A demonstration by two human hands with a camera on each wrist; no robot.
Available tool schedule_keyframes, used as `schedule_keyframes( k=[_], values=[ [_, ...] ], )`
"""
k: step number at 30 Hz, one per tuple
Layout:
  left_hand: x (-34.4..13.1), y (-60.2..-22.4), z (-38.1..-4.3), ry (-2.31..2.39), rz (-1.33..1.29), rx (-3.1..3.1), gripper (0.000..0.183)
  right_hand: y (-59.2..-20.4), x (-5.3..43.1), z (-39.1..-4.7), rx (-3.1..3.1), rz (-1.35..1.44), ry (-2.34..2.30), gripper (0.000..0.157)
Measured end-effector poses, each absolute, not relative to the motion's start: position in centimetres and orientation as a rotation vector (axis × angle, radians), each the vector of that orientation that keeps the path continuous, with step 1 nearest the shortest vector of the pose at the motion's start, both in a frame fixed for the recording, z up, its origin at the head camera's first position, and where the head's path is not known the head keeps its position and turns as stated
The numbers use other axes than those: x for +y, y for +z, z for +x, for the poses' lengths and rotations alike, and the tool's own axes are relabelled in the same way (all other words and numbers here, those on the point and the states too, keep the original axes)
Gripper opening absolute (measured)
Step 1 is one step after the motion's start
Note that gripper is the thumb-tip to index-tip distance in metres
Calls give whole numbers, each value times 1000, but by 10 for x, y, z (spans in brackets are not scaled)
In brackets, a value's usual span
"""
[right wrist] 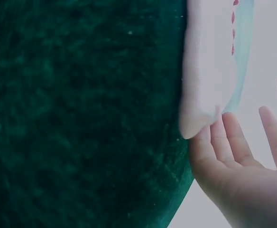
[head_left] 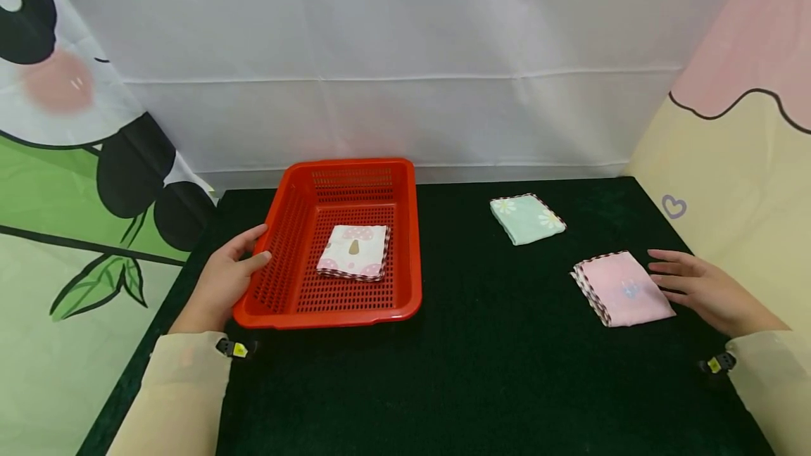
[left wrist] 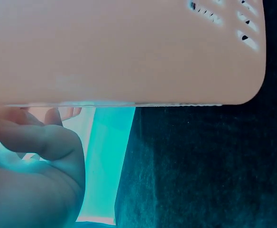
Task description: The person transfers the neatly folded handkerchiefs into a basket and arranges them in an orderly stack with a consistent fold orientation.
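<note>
My left hand (head_left: 224,276) holds the left rim of a red plastic basket (head_left: 415,252), its thumb laid over the edge. In the left wrist view the basket wall (left wrist: 129,57) fills the top, with the curled fingers (left wrist: 39,137) beside it. Inside the basket lies a folded white towel (head_left: 342,241) with pink print and a checkered edge. On the right, my right hand (head_left: 709,290) is spread with relaxed fingers beside a folded pink towel (head_left: 624,290). Its fingertips (right wrist: 231,121) are right at the towel's edge in the right wrist view.
A folded mint-green towel (head_left: 526,220) with daisies lies farther back on the dark green tabletop (head_left: 456,385). Behind the table hangs a white cloth backdrop (head_left: 405,41). Printed sheets stand at the left (head_left: 63,195) and right (head_left: 754,181).
</note>
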State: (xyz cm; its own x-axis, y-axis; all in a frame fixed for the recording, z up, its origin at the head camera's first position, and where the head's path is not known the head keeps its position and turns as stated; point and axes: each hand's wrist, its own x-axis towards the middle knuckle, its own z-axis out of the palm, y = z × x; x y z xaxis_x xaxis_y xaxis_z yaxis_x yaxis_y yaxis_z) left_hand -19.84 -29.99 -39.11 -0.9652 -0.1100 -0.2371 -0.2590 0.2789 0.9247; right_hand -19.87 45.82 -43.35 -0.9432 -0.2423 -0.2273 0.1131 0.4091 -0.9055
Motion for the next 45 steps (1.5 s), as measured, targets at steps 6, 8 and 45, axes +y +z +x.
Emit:
schedule_keyframes(
  k=[6,8,45],
  values=[
    [-300,-392,-199,1767,-365,2414,64,-437,461,-199,2330,-83,-1556,46],
    [-300,-391,-199,1764,-374,2412,64,-438,461,-200,2311,-67,-1556,45],
    [-299,-392,-198,1775,-368,2417,64,-437,456,-211,1769,-132,-1802,45]
  ],
)
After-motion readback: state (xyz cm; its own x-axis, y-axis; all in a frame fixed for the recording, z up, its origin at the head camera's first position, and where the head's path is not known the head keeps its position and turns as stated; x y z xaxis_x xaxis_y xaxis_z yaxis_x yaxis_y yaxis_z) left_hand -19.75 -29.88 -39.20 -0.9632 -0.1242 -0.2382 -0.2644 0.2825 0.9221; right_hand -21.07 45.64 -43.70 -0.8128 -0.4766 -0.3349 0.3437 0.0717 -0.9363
